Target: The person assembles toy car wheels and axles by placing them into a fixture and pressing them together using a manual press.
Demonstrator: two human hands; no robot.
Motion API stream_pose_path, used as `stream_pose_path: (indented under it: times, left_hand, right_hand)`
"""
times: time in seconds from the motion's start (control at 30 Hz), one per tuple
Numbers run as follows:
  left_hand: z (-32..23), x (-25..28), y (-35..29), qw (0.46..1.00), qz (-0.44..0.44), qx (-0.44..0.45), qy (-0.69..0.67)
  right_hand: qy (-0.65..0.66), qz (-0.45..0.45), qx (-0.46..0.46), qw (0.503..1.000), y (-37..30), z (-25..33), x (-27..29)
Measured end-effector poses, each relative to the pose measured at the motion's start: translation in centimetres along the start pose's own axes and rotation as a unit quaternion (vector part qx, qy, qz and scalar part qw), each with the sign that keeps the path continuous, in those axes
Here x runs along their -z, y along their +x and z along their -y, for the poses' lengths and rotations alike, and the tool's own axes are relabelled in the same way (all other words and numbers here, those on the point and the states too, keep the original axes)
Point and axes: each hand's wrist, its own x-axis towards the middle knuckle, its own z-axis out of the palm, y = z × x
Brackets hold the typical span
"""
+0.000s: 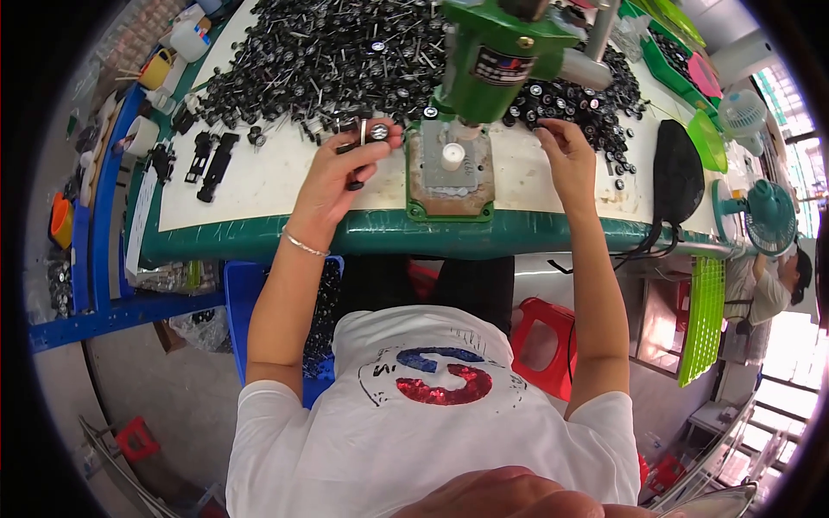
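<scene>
My left hand (338, 177), with a bracelet at the wrist, is closed around a small black toy wheel with a silver hub (378, 132) and a metal axle. More dark parts show below its fingers. Left of the green bench press (496, 73), this hand stays beside the press base (451, 205). A round white fixture (452, 155) stands upright under the press head. On the other side, my right hand (570, 164) has thumb and fingertips drawn together at the edge of a pile of loose black wheels (566, 102). What lies between those fingertips is too small to make out.
A large heap of wheels on axles (319, 65) covers the far table. Black toy chassis (216, 168) lie at left. A dark padded object (679, 177) and a small green fan (768, 216) are at right. Below the table edge stands a blue bin (244, 298).
</scene>
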Motion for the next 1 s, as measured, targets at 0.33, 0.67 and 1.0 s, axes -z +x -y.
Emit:
stream_pose_path:
  times: [0.33,0.67,1.0]
  left_hand:
    - [0.9,-2.3,-0.1,0.991,-0.032,-0.026,0.131]
    - [2.2,-3.9,0.6,0.973,-0.013,-0.125,0.192]
    - [2.4,-6.1,1.1,0.958,0.002,-0.162,0.235]
  right_hand:
    - [0.338,0.203,-0.130,0.910,-2.0,7.1,-4.6]
    - [0.315,0.189,-0.086,0.926,-2.7,6.8,-4.5]
    - [0.409,0.064,-0.131,0.901,0.3,6.0,-0.7]
